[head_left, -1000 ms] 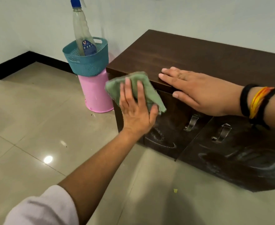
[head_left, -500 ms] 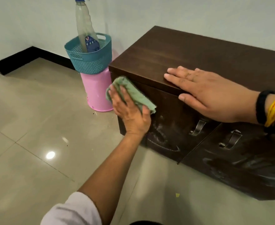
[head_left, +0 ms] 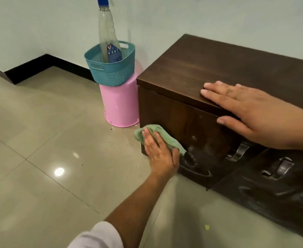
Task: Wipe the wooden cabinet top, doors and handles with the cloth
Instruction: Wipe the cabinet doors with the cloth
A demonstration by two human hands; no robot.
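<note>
Standing beside cabinet (head_left: 218, 68): teal basket (head_left: 111, 74) w/ bottle (head_left: 106, 33) atop pink bin (head_left: 120, 104).

Home room: tiled floor (head_left: 39, 149), cabinet (head_left: 218, 68)

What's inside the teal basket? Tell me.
A clear bottle with a blue top stands in the teal basket; its base and anything else inside are hidden by the basket wall.

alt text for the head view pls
A left hand presses a green cloth low on a dark wooden cabinet's smeared door while the right hand rests flat on the cabinet top. Beside it, a teal basket holding a bottle sits on a pink bin.
</note>
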